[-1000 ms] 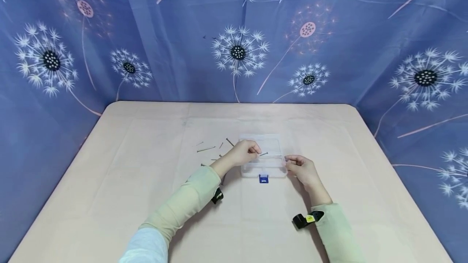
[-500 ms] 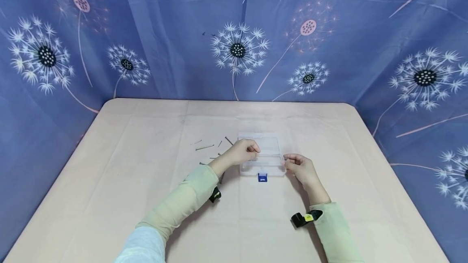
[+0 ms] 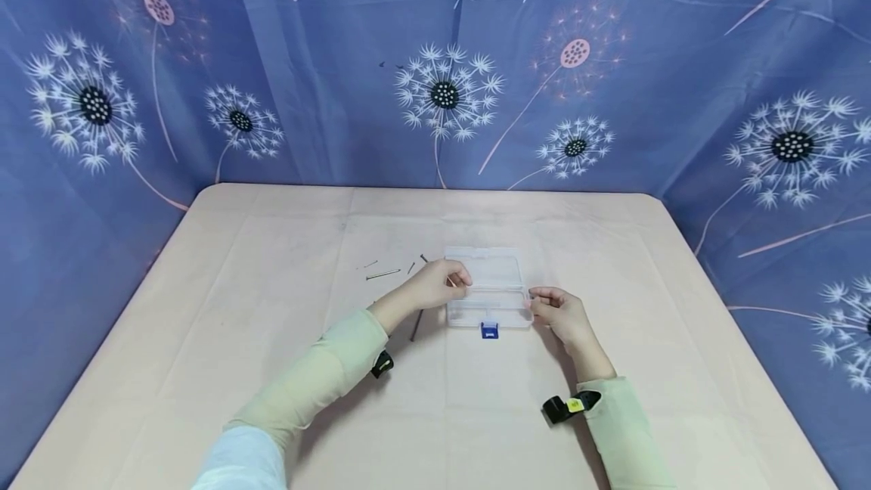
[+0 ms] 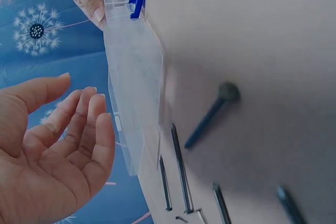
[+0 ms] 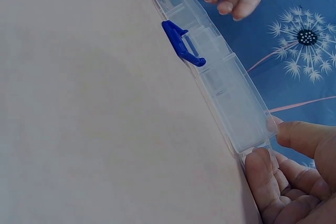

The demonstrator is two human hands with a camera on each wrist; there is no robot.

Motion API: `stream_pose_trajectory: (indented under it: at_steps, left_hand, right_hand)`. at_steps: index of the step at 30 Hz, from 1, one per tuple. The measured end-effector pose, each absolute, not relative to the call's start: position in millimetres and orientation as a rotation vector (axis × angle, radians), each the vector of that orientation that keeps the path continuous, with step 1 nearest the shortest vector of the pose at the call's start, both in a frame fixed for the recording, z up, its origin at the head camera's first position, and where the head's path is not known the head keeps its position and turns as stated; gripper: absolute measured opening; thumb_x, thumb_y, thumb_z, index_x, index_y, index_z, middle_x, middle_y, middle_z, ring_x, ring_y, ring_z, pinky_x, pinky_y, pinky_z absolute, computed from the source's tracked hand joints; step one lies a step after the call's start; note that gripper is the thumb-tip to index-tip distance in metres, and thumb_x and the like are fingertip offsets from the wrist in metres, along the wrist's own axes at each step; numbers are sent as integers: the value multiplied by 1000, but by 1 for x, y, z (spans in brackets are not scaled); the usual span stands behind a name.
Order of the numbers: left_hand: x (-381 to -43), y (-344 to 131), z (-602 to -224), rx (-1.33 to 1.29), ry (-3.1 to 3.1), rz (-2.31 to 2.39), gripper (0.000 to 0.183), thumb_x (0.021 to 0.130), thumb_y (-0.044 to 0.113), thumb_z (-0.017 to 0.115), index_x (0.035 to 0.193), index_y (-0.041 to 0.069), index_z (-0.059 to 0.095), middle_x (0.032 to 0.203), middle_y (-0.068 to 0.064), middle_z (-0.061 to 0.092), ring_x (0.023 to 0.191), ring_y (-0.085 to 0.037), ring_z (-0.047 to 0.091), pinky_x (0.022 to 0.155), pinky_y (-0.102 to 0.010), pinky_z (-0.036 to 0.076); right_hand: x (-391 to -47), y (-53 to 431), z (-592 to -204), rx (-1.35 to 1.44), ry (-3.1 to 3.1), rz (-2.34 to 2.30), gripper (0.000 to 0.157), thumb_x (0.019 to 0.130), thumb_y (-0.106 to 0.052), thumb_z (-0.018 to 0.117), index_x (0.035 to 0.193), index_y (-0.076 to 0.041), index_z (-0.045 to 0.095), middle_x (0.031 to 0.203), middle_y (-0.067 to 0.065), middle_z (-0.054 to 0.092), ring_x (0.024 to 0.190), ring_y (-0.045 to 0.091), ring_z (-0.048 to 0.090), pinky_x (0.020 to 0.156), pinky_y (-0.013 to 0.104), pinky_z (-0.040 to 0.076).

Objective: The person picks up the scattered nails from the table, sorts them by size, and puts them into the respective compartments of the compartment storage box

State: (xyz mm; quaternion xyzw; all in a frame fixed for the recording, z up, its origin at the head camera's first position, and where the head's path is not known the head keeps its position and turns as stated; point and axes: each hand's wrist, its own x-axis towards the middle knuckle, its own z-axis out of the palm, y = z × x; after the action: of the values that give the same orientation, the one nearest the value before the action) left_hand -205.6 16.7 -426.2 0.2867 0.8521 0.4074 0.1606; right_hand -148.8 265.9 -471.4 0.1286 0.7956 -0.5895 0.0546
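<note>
A clear plastic compartment box [image 3: 469, 317] lies with its lid [image 3: 493, 269] folded back and its blue latch [image 3: 489, 331] toward me. My right hand [image 3: 563, 316] pinches the box's right end between thumb and fingers, as the right wrist view shows at the box wall [image 5: 241, 114]. Over the box's left side hovers my left hand [image 3: 435, 283]; in the left wrist view its fingers are loosely bent with nothing between thumb and fingertips. Loose nails lie left of the box, among them a brass-toned one [image 3: 383, 274] and a long dark one [image 3: 416, 325] partly under the left wrist.
A pale cloth covers the table [image 3: 272, 263]. Blue dandelion-print curtains [image 3: 340, 59] stand along its back and sides. A black wrist camera [image 3: 559, 410] sits under the right sleeve, and another [image 3: 382, 364] under the left.
One second ago a nail showed at my left fingertips over the box; it no longer shows there. The left hand has drawn back slightly left. The right hand keeps its place at the box.
</note>
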Motion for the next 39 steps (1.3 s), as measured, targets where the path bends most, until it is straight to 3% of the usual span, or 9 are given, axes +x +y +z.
stream_pose_trajectory:
  at_steps: [16, 32, 39]
  left_hand:
    - [-191, -31, -431, 852, 2424, 1169, 19, 84, 5, 66, 101, -3, 63, 94, -10, 67, 84, -16, 62, 80, -25, 51]
    - [-174, -70, -434, 814, 2502, 1205, 16, 83, 5, 68, 96, -3, 65, 90, -9, 67, 76, -11, 58, 72, -22, 49]
    - [-165, -83, -435, 842, 2535, 1165, 14, 83, 5, 67, 94, -2, 65, 91, -10, 68, 80, -15, 61, 75, -27, 52]
  right_hand:
    - [-149, 268, -474, 396, 2419, -1781, 37, 88, -6, 61, 121, 10, 54, 85, -5, 62, 69, 0, 56, 61, 15, 50]
    - [-150, 269, -471, 398, 2410, -1789, 37, 89, -5, 60, 121, 12, 54, 89, 0, 61, 72, 1, 56, 64, 14, 52]
    - [-149, 268, -468, 400, 2411, -1774, 39, 89, -6, 61, 122, 11, 54, 90, 0, 62, 72, 1, 56, 65, 15, 52]
